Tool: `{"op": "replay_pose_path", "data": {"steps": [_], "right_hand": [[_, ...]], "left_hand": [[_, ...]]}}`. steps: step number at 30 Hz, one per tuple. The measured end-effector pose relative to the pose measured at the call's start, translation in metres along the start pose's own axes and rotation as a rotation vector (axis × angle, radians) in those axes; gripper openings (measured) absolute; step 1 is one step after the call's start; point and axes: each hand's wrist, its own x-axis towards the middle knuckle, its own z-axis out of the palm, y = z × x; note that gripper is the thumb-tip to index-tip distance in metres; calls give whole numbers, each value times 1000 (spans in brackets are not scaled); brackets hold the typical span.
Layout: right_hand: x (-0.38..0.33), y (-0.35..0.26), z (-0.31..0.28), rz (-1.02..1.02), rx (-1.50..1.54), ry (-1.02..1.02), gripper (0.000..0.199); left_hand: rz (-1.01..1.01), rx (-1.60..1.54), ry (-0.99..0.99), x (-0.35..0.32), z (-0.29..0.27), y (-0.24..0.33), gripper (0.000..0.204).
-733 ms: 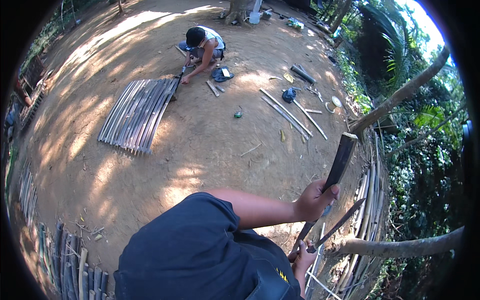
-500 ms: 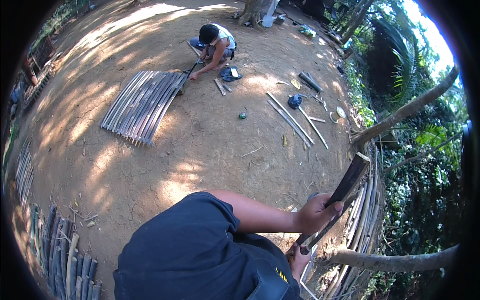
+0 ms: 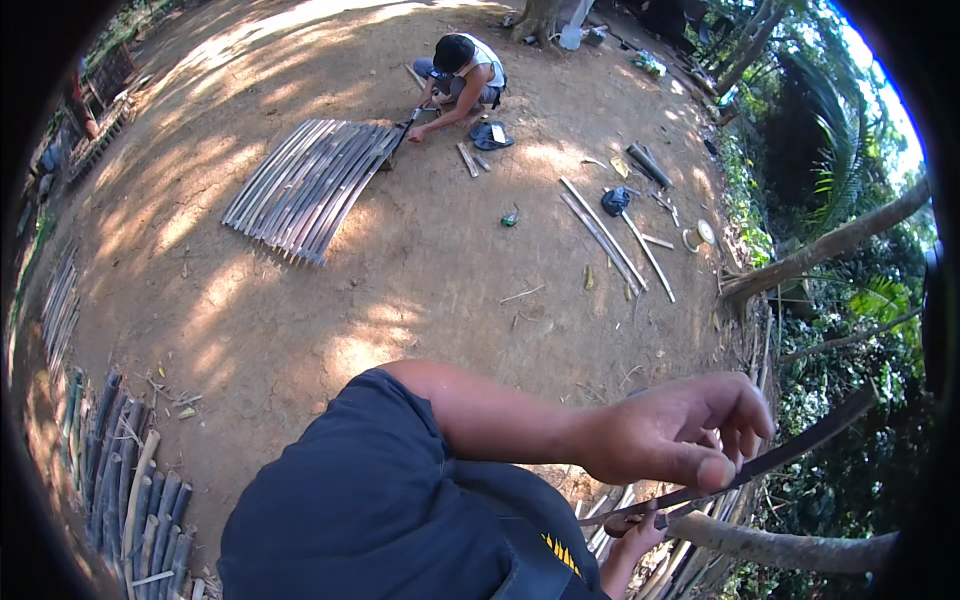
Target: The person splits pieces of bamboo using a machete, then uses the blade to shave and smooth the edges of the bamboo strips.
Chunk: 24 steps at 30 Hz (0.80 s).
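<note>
My left hand (image 3: pixel 685 430) reaches across to the right, fingers curved and apart. Its thumb is just over a long dark split bamboo strip (image 3: pixel 800 440), with no grip on it visible. Lower down, my right hand (image 3: pixel 638 540) has its fingers closed around the strip near its lower end. The strip slants up to the right, seen nearly edge-on. Part of my right hand lies hidden behind the strip and my body.
A bare tree branch (image 3: pixel 790 540) juts in beside my right hand, above stacked poles. Across the ground, a person (image 3: pixel 470 75) crouches at a slatted bamboo panel (image 3: pixel 310 185). Cut poles (image 3: pixel 130 480) are piled at left; loose strips (image 3: pixel 605 240) lie ahead.
My left hand has come off the bamboo and opened. The strip has tipped from steep to a lower slant toward the right. My right hand stays on it, and the whole view has shifted slightly.
</note>
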Motion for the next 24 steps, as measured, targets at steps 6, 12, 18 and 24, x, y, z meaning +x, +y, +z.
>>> {"op": "replay_pose_path", "data": {"steps": [6, 12, 18, 24], "right_hand": [[11, -21, -32, -16, 10, 184, 26], [21, -18, -47, -16, 22, 228, 28], [21, -17, -60, -9, 22, 271, 31], [24, -16, -63, -3, 29, 283, 33]], "left_hand": [[-420, -148, -370, 38, 56, 68, 93], [-238, -220, -606, 25, 62, 59, 105], [-235, -292, -603, 27, 53, 44, 107], [-266, -352, -652, 37, 52, 30, 108]]}}
